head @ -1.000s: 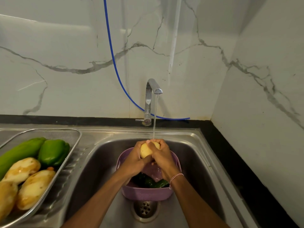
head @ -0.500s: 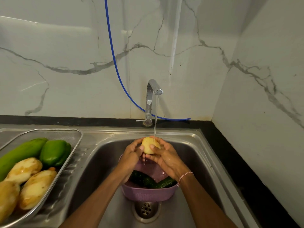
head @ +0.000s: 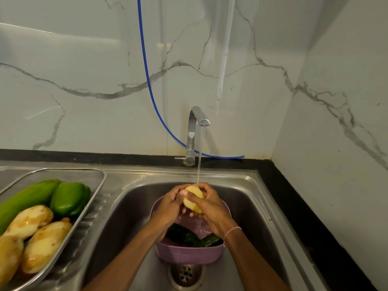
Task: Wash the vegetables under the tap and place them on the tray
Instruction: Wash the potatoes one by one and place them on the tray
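Observation:
A pale yellow potato (head: 192,198) is held between my left hand (head: 168,208) and my right hand (head: 212,208), directly under the thin water stream from the chrome tap (head: 195,131). Both hands wrap it above a purple basket (head: 189,255) in the sink, where dark green cucumbers (head: 189,238) lie. On the left drainboard, the metal mesh tray (head: 92,175) holds a green pepper (head: 69,198), a long green vegetable (head: 25,202) and several peeled potatoes (head: 42,244).
The steel sink (head: 252,206) has a drain (head: 185,274) just in front of the basket. A blue hose (head: 147,76) hangs down the marble wall behind the tap. A black counter edge (head: 294,206) runs along the right side by the wall.
Both hands have rubbed and turned the potato under the stream; it now sits more upright between the palms, with my left thumb across its top.

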`<control>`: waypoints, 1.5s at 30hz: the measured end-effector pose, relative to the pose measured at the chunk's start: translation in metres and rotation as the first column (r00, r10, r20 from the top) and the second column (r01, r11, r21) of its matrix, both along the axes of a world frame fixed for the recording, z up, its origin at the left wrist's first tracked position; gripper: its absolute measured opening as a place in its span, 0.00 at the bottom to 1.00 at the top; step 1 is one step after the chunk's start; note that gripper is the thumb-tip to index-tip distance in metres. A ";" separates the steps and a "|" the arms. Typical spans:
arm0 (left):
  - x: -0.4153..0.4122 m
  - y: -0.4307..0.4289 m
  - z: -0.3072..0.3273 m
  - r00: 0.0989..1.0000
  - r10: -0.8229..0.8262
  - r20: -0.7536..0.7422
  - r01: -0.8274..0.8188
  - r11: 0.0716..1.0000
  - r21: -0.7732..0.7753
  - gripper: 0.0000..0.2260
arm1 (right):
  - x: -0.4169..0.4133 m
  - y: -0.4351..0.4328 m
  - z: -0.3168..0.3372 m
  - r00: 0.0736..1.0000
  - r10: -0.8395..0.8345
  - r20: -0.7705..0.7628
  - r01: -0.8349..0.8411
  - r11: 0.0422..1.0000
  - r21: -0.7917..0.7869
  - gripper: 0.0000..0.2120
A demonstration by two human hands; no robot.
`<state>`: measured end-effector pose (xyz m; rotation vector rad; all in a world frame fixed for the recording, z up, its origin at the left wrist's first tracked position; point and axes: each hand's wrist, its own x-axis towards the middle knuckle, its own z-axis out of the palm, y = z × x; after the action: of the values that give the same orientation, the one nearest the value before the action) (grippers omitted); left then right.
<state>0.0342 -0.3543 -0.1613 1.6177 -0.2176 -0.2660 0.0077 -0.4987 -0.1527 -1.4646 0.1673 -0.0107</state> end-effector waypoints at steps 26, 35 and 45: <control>-0.009 0.003 0.016 0.999 0.035 0.001 -0.035 0.999 -0.037 0.15 | -0.002 -0.001 0.006 0.993 0.059 -0.105 -0.044 0.989 0.144 0.20; -0.003 0.009 0.016 0.980 0.039 -0.197 -0.068 0.988 -0.141 0.15 | -0.002 0.003 0.005 0.978 0.208 0.021 -0.207 0.950 0.234 0.22; -0.010 0.011 0.014 0.963 -0.265 -0.057 0.256 0.959 -0.125 0.22 | -0.001 0.005 0.007 0.997 -0.009 -0.078 0.023 0.983 0.181 0.11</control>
<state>0.0243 -0.3433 -0.1472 1.4600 -0.3849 -0.5056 0.0066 -0.4940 -0.1460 -1.2818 0.2370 0.0471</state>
